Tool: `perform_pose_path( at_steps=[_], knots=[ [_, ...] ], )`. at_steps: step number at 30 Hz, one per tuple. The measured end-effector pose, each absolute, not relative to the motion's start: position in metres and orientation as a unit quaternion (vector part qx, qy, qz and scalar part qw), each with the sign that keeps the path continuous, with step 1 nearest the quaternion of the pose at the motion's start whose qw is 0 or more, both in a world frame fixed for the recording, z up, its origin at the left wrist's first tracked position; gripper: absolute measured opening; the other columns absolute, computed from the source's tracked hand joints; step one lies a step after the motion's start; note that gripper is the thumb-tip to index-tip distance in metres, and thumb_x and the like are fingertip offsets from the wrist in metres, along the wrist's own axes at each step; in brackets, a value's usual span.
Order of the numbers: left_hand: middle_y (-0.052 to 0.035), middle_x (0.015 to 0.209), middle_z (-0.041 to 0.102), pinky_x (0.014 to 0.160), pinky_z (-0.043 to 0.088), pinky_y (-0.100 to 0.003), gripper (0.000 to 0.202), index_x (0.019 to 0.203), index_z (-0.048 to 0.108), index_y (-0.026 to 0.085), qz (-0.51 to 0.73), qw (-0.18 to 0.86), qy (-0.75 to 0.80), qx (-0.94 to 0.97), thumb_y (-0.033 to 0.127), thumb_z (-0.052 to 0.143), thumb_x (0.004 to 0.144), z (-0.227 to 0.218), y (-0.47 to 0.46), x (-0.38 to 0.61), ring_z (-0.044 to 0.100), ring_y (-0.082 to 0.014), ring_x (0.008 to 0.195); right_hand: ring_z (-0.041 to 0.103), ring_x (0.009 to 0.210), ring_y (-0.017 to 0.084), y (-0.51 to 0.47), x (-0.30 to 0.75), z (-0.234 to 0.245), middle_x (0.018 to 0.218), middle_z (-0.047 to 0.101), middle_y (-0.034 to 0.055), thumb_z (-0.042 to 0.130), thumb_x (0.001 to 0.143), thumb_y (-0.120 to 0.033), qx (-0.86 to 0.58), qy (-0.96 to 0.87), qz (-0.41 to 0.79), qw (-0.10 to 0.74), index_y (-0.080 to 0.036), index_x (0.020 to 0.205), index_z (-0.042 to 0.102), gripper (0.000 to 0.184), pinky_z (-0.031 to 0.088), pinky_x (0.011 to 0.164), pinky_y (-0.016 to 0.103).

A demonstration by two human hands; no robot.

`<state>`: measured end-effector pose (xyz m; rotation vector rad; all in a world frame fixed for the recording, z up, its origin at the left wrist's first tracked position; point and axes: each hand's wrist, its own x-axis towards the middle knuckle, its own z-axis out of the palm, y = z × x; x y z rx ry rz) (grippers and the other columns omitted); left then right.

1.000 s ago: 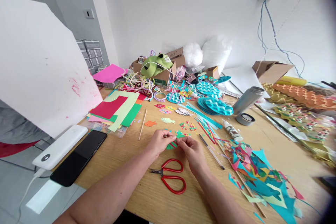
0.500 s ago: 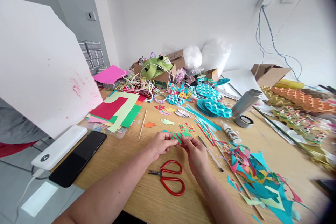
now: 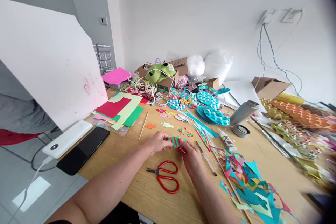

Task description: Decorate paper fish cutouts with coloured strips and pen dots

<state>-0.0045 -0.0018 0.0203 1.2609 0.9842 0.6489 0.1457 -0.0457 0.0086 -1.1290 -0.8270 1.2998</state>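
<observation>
Both hands meet over the wooden table [image 3: 147, 189] just beyond the red scissors [image 3: 165, 176]. My left hand [image 3: 158, 142] pinches the left edge of a small green paper cut-out with red stripes [image 3: 175, 141]. My right hand [image 3: 191, 154] pinches its right side, fingers closed on it. The cut-out is lifted a little off the table, between the two hands. Small paper fish [image 3: 167, 124] and confetti-like bits [image 3: 185, 132] lie just past the hands.
A black phone [image 3: 86, 150] and a white power bank [image 3: 67, 138] lie at the left edge, beside a tilted white board [image 3: 47, 63]. Coloured paper sheets [image 3: 119, 109], teal wavy discs [image 3: 211, 112], a glue bottle [image 3: 228, 140], a metal flask [image 3: 243, 111], tape [image 3: 240, 130] and scrap piles [image 3: 249, 178] crowd the table.
The striped cut-out has been lifted off the table and turned between both hands. The camera view has swung slightly left and up.
</observation>
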Motion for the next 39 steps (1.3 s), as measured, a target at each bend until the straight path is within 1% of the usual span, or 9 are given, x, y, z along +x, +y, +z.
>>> perform_pose_path(
  at_steps=[3,6,12,18,21,24,28,31,39],
  knots=[
    [0.0024,0.057,0.058,0.043,0.018,-0.02,0.017,0.065,0.059,0.015,0.294,0.654,0.428,0.551,0.03,0.065,0.058,0.02,0.0,-0.006,0.035,-0.005,0.043,0.049,0.054,0.016,-0.046,0.146,0.006,0.055,0.057,-0.001,0.077,0.057,-0.044,-0.495,-0.351,0.54,0.583,-0.023,0.053,0.059,0.029,0.037,0.054,0.028],
    [0.0027,0.059,0.057,0.041,0.017,-0.02,0.021,0.069,0.061,0.015,0.303,0.658,0.42,0.547,0.032,0.064,0.058,0.021,0.002,-0.008,0.035,-0.005,0.043,0.048,0.054,0.015,-0.046,0.145,0.005,0.055,0.055,-0.0015,0.077,0.056,-0.044,-0.495,-0.351,0.53,0.592,-0.022,0.054,0.057,0.03,0.037,0.054,0.028],
    [0.0015,0.064,0.059,0.04,0.019,-0.019,0.035,0.08,0.065,0.014,0.31,0.667,0.404,0.544,0.042,0.07,0.059,0.018,0.001,-0.007,0.038,-0.0048,0.046,0.049,0.056,0.016,-0.048,0.143,0.006,0.057,0.057,-0.0005,0.075,0.059,-0.049,-0.5,-0.372,0.514,0.59,-0.024,0.057,0.058,0.031,0.04,0.056,0.029],
    [0.0033,0.057,0.056,0.039,0.019,-0.019,0.032,0.076,0.066,0.014,0.317,0.653,0.421,0.544,0.041,0.071,0.059,0.015,0.002,-0.006,0.036,-0.0044,0.042,0.054,0.06,0.018,-0.05,0.143,0.007,0.066,0.062,0.0031,0.071,0.064,-0.057,-0.497,-0.379,0.522,0.581,-0.023,0.064,0.063,0.035,0.044,0.059,0.03],
    [0.0032,0.058,0.056,0.038,0.018,-0.019,0.031,0.074,0.065,0.014,0.318,0.65,0.42,0.548,0.04,0.072,0.059,0.016,0.002,-0.007,0.037,-0.0043,0.042,0.051,0.057,0.016,-0.049,0.143,0.006,0.061,0.059,0.0001,0.077,0.059,-0.051,-0.497,-0.376,0.528,0.577,-0.022,0.06,0.062,0.032,0.041,0.057,0.028],
    [0.0029,0.059,0.057,0.038,0.017,-0.019,0.034,0.074,0.064,0.014,0.318,0.652,0.412,0.552,0.044,0.072,0.062,0.017,0.001,-0.007,0.037,-0.0043,0.042,0.048,0.053,0.014,-0.048,0.144,0.004,0.055,0.055,-0.0029,0.081,0.053,-0.044,-0.498,-0.367,0.526,0.583,-0.022,0.056,0.059,0.031,0.04,0.056,0.027],
    [0.0008,0.065,0.06,0.037,0.017,-0.019,0.043,0.08,0.065,0.013,0.318,0.659,0.4,0.552,0.052,0.07,0.064,0.015,0.001,-0.007,0.04,-0.0045,0.043,0.049,0.054,0.014,-0.047,0.145,0.005,0.055,0.056,-0.0028,0.08,0.053,-0.045,-0.496,-0.364,0.519,0.593,-0.021,0.055,0.058,0.032,0.04,0.057,0.028],
    [-0.0005,0.07,0.062,0.038,0.018,-0.019,0.046,0.085,0.065,0.012,0.308,0.652,0.403,0.563,0.051,0.073,0.06,0.013,0.0,-0.006,0.039,-0.0043,0.045,0.049,0.055,0.015,-0.047,0.145,0.006,0.056,0.056,-0.002,0.08,0.052,-0.047,-0.496,-0.368,0.516,0.594,-0.022,0.055,0.058,0.034,0.042,0.057,0.029],
    [0.0,0.065,0.062,0.042,0.02,-0.018,0.038,0.078,0.065,0.013,0.312,0.642,0.421,0.559,0.044,0.074,0.058,0.011,-0.003,-0.002,0.038,-0.0044,0.045,0.05,0.055,0.015,-0.047,0.144,0.004,0.055,0.056,-0.0016,0.081,0.053,-0.047,-0.49,-0.378,0.516,0.592,-0.021,0.056,0.06,0.034,0.042,0.057,0.029]
  ],
)
